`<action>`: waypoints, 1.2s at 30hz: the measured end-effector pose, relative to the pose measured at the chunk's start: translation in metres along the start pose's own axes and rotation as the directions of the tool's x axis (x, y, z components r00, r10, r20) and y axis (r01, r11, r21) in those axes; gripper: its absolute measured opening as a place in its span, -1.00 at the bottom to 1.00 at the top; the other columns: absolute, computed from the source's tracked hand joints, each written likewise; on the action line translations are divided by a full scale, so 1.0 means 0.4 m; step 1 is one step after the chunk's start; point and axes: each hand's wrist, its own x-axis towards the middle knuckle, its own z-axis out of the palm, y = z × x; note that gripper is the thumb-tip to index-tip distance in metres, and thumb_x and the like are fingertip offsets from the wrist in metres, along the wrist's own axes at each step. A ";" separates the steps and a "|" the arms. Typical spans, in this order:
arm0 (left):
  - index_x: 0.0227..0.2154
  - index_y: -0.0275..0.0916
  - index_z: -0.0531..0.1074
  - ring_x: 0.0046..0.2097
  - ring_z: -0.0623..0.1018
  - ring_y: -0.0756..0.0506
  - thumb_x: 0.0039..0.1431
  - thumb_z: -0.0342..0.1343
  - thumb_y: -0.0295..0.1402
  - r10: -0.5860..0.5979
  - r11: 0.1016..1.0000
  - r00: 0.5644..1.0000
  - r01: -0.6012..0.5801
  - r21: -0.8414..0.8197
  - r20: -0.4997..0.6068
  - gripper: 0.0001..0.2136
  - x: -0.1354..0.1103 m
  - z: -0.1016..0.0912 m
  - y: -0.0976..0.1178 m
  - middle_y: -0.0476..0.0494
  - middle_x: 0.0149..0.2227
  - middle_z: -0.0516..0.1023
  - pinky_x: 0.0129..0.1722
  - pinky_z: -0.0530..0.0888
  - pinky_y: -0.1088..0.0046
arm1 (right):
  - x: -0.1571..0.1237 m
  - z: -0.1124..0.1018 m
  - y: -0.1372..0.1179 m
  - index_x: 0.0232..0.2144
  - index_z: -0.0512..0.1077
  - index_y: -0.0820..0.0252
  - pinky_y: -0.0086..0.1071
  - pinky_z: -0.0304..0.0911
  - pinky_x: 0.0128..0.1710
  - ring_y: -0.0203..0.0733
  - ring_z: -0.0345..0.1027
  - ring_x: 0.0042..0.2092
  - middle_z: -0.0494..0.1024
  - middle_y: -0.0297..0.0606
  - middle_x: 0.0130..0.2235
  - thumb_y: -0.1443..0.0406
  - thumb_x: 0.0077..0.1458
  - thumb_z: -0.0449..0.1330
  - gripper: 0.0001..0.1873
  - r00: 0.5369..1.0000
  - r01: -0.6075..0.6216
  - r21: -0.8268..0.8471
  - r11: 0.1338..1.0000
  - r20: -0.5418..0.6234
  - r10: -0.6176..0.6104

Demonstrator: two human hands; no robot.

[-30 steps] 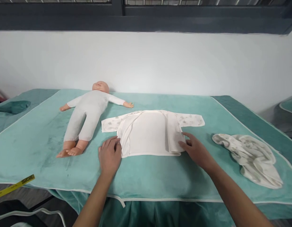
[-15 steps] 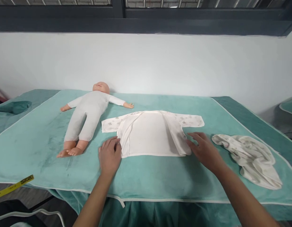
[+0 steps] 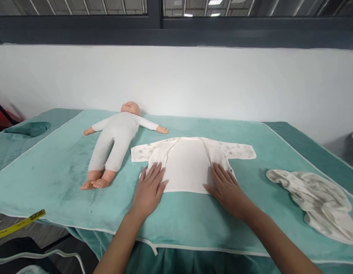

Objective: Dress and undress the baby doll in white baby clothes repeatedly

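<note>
On the surface, which is covered by a teal towel (image 3: 56, 167), a small white baby shirt (image 3: 187, 163) lies spread out on its back, its front flaps opened to either side and its sleeves stretched left and right. The left hand (image 3: 149, 190) rests flat on the lower left corner of the shirt, fingers wide and holding nothing. The right hand (image 3: 226, 188) lies the same way on the lower right corner, palm down and empty. With both palms pressed at the hem, the hands seem to be keeping the thin fabric flat and smooth against the towel. Just left of the shirt, a doll (image 3: 116, 140) in a pale suit lies face up, arms out, one arm near the shirt's left sleeve. A crumpled printed cloth (image 3: 316, 194) sits well apart to the right. A yellow tape measure (image 3: 19, 224) shows below the surface's near left edge.
</note>
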 end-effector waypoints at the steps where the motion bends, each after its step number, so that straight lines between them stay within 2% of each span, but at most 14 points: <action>1: 0.16 -0.20 0.32 0.31 0.27 -0.22 0.37 -0.09 -0.28 0.015 1.000 0.999 -0.015 -0.007 -0.028 -0.64 -0.002 -0.003 0.005 -0.21 0.25 0.36 0.31 0.11 -0.01 | 0.007 -0.006 -0.010 0.35 0.05 0.34 0.07 -0.06 0.34 0.07 -0.21 0.42 0.03 0.04 0.39 -0.03 0.31 -0.14 -0.26 1.000 -0.002 0.025 1.000 -0.012 0.002; 4: 0.00 -0.22 0.43 0.15 0.42 -0.21 0.31 0.02 -0.28 0.005 0.999 0.992 -0.009 -0.035 -0.125 -0.73 -0.017 -0.011 0.025 -0.23 0.10 0.49 0.17 0.31 0.11 | 0.067 -0.027 -0.062 0.32 0.10 0.20 -0.03 0.08 0.30 0.01 -0.04 0.38 0.11 -0.05 0.37 0.06 0.30 -0.06 -0.36 0.998 0.066 0.222 0.973 -0.033 -0.060; 6: -0.05 -0.25 0.44 0.03 0.47 -0.21 0.29 0.05 -0.29 -0.067 0.997 0.982 0.062 -0.036 -0.177 -0.76 -0.031 -0.012 0.043 -0.24 -0.02 0.53 0.02 0.40 0.17 | 0.142 -0.035 -0.106 0.28 0.17 0.07 -0.14 0.24 0.19 -0.06 0.18 0.28 0.23 -0.15 0.31 0.08 0.28 -0.02 -0.44 0.996 0.090 0.418 0.904 -0.026 -0.087; 9: -0.10 -0.27 0.46 -0.06 0.47 -0.23 0.27 0.07 -0.29 -0.212 0.977 0.952 0.214 -0.013 -0.221 -0.78 -0.049 -0.006 0.075 -0.24 -0.12 0.53 -0.11 0.41 0.19 | 0.290 -0.026 -0.167 0.12 0.32 0.05 -0.23 0.38 0.01 -0.15 0.45 -0.02 0.44 -0.19 0.13 0.12 0.25 0.03 -0.57 1.000 -0.001 0.618 0.786 -0.007 0.007; 10: -0.12 -0.27 0.46 -0.08 0.47 -0.23 0.27 0.08 -0.28 -0.261 0.964 0.939 0.267 -0.001 -0.223 -0.79 -0.052 -0.004 0.086 -0.23 -0.14 0.53 -0.13 0.40 0.19 | 0.341 -0.017 -0.183 0.10 0.34 0.06 -0.22 0.37 0.01 -0.17 0.48 -0.08 0.46 -0.20 0.10 0.14 0.23 0.05 -0.59 0.999 -0.035 0.635 0.772 -0.010 0.053; 13: -0.15 -0.25 0.47 -0.11 0.47 -0.26 0.27 0.08 -0.24 -0.398 0.910 0.895 0.413 0.037 -0.202 -0.78 -0.050 -0.001 0.119 -0.22 -0.15 0.53 -0.16 0.36 0.17 | 0.467 0.015 -0.216 0.08 0.35 0.09 -0.22 0.33 0.02 -0.19 0.47 -0.13 0.43 -0.17 0.12 0.17 0.23 0.06 -0.61 0.998 -0.030 0.632 0.774 -0.024 0.057; 16: -0.14 -0.26 0.46 -0.11 0.47 -0.27 0.28 0.06 -0.22 -0.506 0.853 0.843 0.520 0.038 -0.181 -0.76 -0.037 -0.001 0.138 -0.22 -0.14 0.54 -0.17 0.33 0.17 | 0.539 0.038 -0.224 -0.07 0.45 0.10 -0.18 0.29 0.02 -0.09 0.42 -0.07 0.50 -0.17 0.01 0.20 0.17 0.12 -0.71 0.999 -0.005 0.602 0.799 -0.023 0.024; 19: -0.11 -0.26 0.45 -0.12 0.47 -0.25 0.30 0.03 -0.27 -0.569 0.814 0.803 0.581 0.018 -0.177 -0.78 -0.023 -0.001 0.143 -0.21 -0.16 0.55 -0.18 0.30 0.21 | 0.569 0.045 -0.217 -0.30 0.48 0.09 -0.19 0.26 -0.01 -0.06 0.40 -0.06 0.55 -0.22 -0.13 0.23 0.12 0.15 -0.87 0.999 0.033 0.580 0.814 -0.023 -0.024; 22: -0.08 -0.26 0.44 -0.13 0.48 -0.24 0.29 0.03 -0.35 -0.583 0.804 0.791 0.595 0.011 -0.187 -0.79 -0.016 0.001 0.142 -0.18 -0.20 0.56 -0.20 0.27 0.23 | 0.582 0.044 -0.206 -0.34 0.45 0.10 -0.23 0.28 -0.07 -0.09 0.40 -0.10 0.55 -0.25 -0.15 0.23 0.12 0.12 -0.87 0.999 0.053 0.579 0.814 -0.038 -0.038; 25: -0.12 -0.25 0.46 -0.13 0.47 -0.23 0.28 0.06 -0.34 -0.533 0.836 0.821 0.548 0.021 -0.204 -0.82 -0.017 0.002 0.143 -0.16 -0.22 0.57 -0.19 0.25 0.22 | 0.591 0.047 -0.200 -0.27 0.43 0.12 -0.25 0.30 -0.13 -0.11 0.41 -0.13 0.53 -0.23 -0.11 0.20 0.15 0.08 -0.82 0.998 0.059 0.577 0.814 -0.064 -0.027; 28: -0.19 -0.21 0.48 -0.15 0.45 -0.21 0.26 0.10 -0.31 -0.455 0.881 0.863 0.472 0.030 -0.217 -0.87 -0.024 0.006 0.147 -0.13 -0.24 0.56 -0.17 0.24 0.21 | 0.598 0.056 -0.201 -0.19 0.42 0.12 -0.24 0.30 -0.11 -0.10 0.40 -0.08 0.52 -0.21 -0.05 0.19 0.19 0.03 -0.77 0.995 0.070 0.560 0.826 -0.101 -0.016; 32: -0.29 -0.21 0.47 -0.19 0.42 -0.18 0.25 0.10 -0.40 -0.413 0.903 0.879 0.429 0.018 -0.240 -0.94 -0.030 0.014 0.148 -0.11 -0.29 0.54 -0.18 0.23 0.22 | 0.600 0.066 -0.208 -0.12 0.42 0.08 -0.26 0.27 -0.05 -0.11 0.37 0.02 0.49 -0.24 0.01 0.20 0.23 0.01 -0.74 0.989 0.118 0.497 0.860 -0.137 -0.056; 36: -0.33 -0.22 0.45 -0.23 0.40 -0.14 0.27 0.05 -0.49 -0.338 0.940 0.909 0.338 -0.042 -0.242 -0.89 -0.035 0.020 0.144 -0.09 -0.32 0.52 -0.21 0.22 0.26 | 0.593 0.071 -0.215 -0.08 0.43 0.03 -0.28 0.27 -0.09 -0.11 0.39 -0.03 0.48 -0.28 0.01 0.20 0.26 0.00 -0.72 0.987 0.140 0.403 0.905 -0.131 -0.094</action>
